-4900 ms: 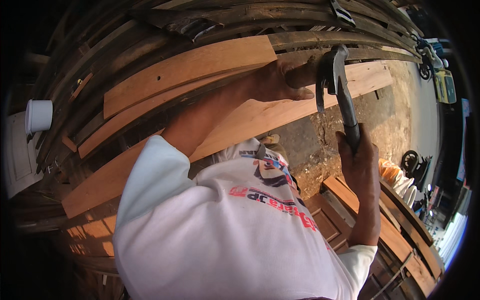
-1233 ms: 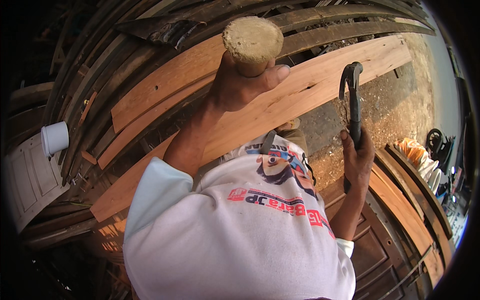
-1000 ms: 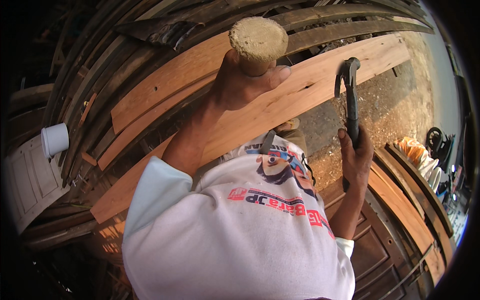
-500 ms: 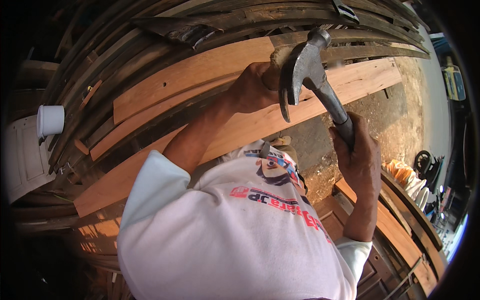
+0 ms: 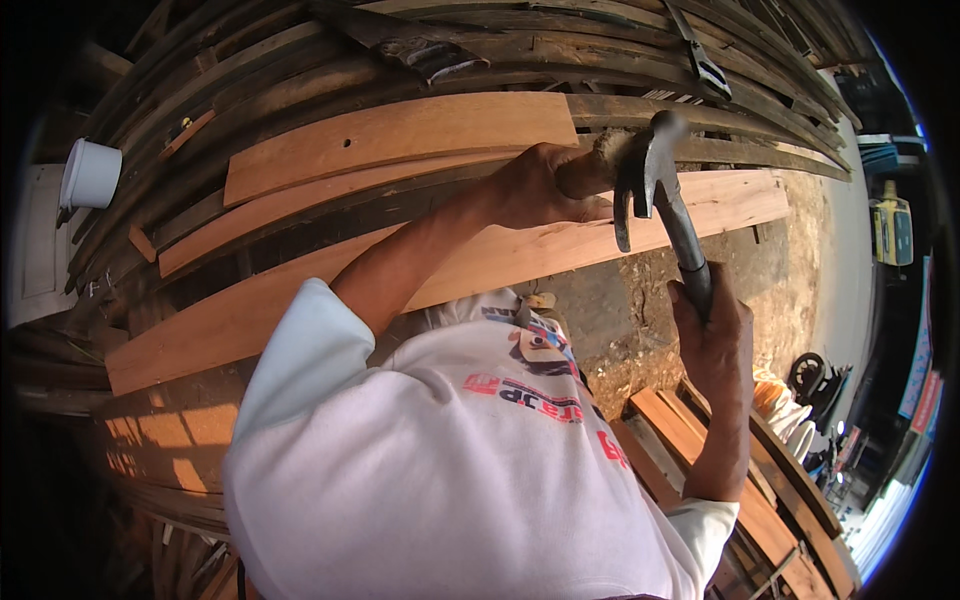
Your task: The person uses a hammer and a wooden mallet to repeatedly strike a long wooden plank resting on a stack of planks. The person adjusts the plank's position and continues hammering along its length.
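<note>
My left hand [image 5: 535, 185] is closed around a short round wooden peg [image 5: 600, 165], held against the pale planks [image 5: 560, 245] of a curved wooden wall. My right hand [image 5: 715, 325] grips the dark handle of a steel claw hammer [image 5: 650, 165]. The hammer's head is at the peg's frayed end, its claw pointing down. My white printed shirt [image 5: 450, 470] fills the lower middle and hides what lies beneath it.
Dark weathered planks [image 5: 300, 70] curve above the pale ones. A white cup [image 5: 90, 172] sits at far left. Brown boards [image 5: 720, 460] lie on dirt ground [image 5: 660, 300] at lower right. A tyre [image 5: 808, 372] and a yellow machine [image 5: 892, 230] stand further right.
My left hand has lowered the peg from near the camera to the planks. The hammer has swung from upright over onto the peg's end.
</note>
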`<state>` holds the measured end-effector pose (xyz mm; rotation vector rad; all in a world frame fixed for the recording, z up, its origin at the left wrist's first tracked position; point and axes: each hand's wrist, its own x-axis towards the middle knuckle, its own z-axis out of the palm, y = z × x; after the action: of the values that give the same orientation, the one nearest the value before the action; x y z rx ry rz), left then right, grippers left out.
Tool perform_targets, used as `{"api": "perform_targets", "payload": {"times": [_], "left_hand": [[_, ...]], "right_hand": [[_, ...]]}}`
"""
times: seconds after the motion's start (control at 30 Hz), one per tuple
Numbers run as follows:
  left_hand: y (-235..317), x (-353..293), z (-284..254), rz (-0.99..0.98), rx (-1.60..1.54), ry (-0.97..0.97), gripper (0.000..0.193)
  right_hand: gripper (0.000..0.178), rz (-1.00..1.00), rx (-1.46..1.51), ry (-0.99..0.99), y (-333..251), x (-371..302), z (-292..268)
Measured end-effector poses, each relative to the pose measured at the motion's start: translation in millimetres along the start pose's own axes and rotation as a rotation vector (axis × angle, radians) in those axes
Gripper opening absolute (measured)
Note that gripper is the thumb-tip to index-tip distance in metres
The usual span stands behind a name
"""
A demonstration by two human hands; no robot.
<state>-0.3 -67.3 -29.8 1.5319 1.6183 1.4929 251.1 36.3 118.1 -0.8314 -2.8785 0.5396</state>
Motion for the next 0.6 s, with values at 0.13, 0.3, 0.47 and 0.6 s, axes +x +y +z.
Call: {"api": "perform_targets", "payload": {"times": [0.13, 0.3, 0.47, 0.6], "left_hand": [[-1.4, -7.9, 5.8, -0.141, -0.098, -0.023, 0.051], [-0.1, -4.9, 1.0, -0.194, -0.18, -0.1, 0.053], [-28.4, -4.3, 4.9, -0.08, 0.012, -0.053, 0.047], [-16.5, -9.8, -21.8, -0.152, -0.258, -0.033, 0.04]], "right_hand": [[0.029, -0.088, 0.396, 0.41, 5.0, -3.4, -5.5], [0.028, -0.242, 0.815, 0.68, -2.4, -0.6, -24.0], [0.025, -0.045, -0.032, 0.063, 4.2, -6.2, 24.7], [0.028, 0.123, 0.228, 0.142, 4.0, -11.0, 14.9]]}}
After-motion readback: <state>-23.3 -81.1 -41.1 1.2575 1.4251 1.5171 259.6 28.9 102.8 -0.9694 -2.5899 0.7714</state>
